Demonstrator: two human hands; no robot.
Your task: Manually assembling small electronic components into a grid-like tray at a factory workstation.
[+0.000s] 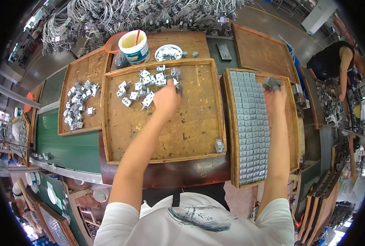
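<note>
My left hand [167, 97] reaches over the middle wooden tray [182, 145]. Its fingers are curled at the right end of a loose pile of small silvery metal parts [139, 87]. A darker grey metal block [175, 72] shows at the fingertips; the grip on it is partly hidden. My right hand [276, 96] is closed around grey metal blocks [272, 84] above the right wooden tray [294, 149]. Close rows of grey metal blocks [250, 123] fill that tray's left side. One single block [219, 145] stands in the middle tray's lower right corner.
A left tray [63, 119] holds more metal parts on the green conveyor belt [68, 149]. Behind stand a white bucket [134, 51] with a red stick and a white dish [168, 52] of small dark pieces. Cabled parts [149, 16] hang beyond; a co-worker [334, 61] works at right.
</note>
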